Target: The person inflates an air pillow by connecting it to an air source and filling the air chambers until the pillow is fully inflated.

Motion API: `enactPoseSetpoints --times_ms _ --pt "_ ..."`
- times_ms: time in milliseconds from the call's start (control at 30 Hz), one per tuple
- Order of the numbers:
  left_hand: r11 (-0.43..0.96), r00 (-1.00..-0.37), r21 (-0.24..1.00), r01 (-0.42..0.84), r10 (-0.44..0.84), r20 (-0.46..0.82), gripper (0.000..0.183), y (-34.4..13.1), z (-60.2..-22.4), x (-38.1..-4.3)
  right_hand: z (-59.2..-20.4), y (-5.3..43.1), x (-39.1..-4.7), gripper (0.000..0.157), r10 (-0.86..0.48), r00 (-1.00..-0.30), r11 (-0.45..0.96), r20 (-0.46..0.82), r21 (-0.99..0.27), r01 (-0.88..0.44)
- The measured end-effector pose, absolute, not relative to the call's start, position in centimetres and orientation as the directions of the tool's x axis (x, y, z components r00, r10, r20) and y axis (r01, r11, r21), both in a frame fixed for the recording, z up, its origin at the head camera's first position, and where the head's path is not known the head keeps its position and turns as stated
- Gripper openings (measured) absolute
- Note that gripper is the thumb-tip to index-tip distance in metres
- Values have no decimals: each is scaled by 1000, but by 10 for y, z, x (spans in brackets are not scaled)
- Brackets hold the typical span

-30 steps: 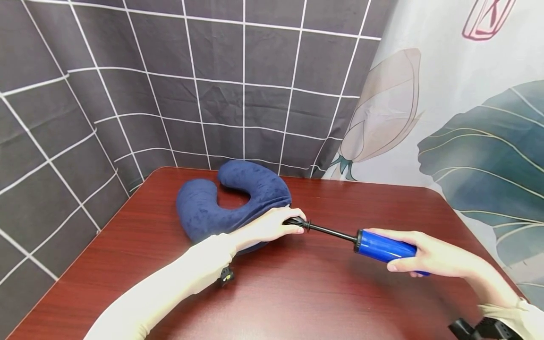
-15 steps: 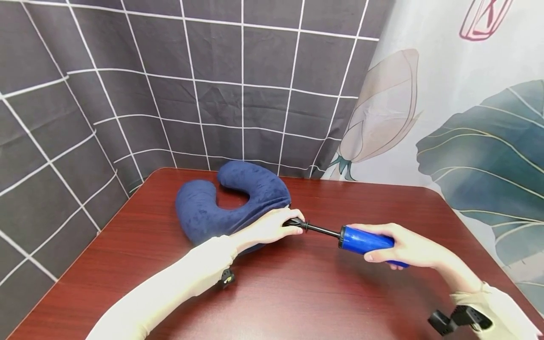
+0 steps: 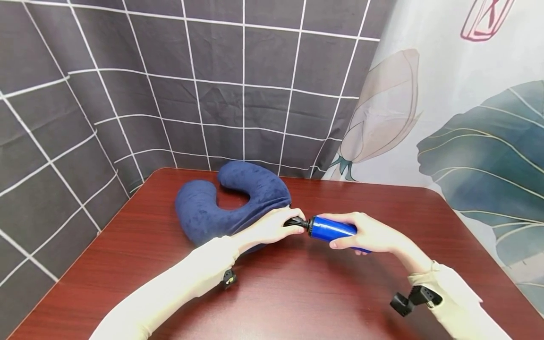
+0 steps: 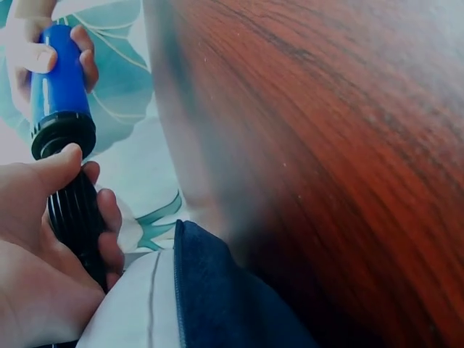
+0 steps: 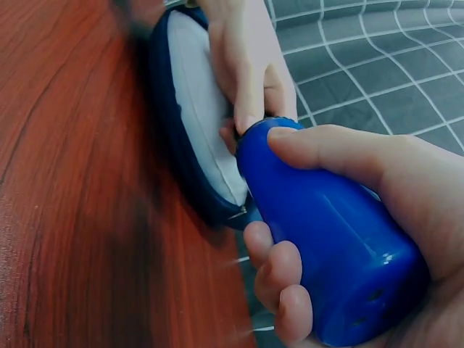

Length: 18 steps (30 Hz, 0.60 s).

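Note:
A hand pump with a blue barrel (image 3: 333, 229) is held between both hands. My left hand (image 3: 274, 225) grips its ribbed black handle (image 4: 75, 217), with the thumb near the collar in the left wrist view. Around the blue barrel curl the fingers of my right hand (image 3: 369, 231). Barrel and handle stand close together, and the black rod between them is hidden. Behind my left hand lies a navy U-shaped neck pillow (image 3: 255, 186). Its zipped cover (image 4: 210, 290) is parted, and a white inner piece (image 5: 199, 94) shows through the opening.
The pillow rests on a dark red wooden table (image 3: 263, 297). A dark grey curtain with white grid lines (image 3: 221, 61) hangs behind and to the left. On the right is a white cloth with printed flowers and leaves (image 3: 450, 61). Each wrist wears a small black camera (image 3: 418, 297).
My right hand has slid the blue barrel leftward toward my left hand, and the black rod has gone from view. My left hand and the neck pillow have stayed in place.

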<state>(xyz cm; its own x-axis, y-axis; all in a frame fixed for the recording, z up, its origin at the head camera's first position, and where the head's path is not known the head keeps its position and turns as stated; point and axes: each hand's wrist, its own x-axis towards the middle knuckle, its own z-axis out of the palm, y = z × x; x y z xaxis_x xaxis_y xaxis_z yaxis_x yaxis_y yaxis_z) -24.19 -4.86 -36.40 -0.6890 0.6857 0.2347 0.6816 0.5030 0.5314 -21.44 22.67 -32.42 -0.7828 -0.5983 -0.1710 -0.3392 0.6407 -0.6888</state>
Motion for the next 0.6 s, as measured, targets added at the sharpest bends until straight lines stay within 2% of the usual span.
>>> enactPoseSetpoints --times_ms 300,600 --pt "532 -729 544 649 640 243 17 -48 -364 -241 -320 227 -211 65 -596 -782 650 -185 -683 -334" --pt "539 -726 510 670 620 298 17 -48 -365 -239 -318 226 -210 65 -589 -786 654 -188 -682 -327"
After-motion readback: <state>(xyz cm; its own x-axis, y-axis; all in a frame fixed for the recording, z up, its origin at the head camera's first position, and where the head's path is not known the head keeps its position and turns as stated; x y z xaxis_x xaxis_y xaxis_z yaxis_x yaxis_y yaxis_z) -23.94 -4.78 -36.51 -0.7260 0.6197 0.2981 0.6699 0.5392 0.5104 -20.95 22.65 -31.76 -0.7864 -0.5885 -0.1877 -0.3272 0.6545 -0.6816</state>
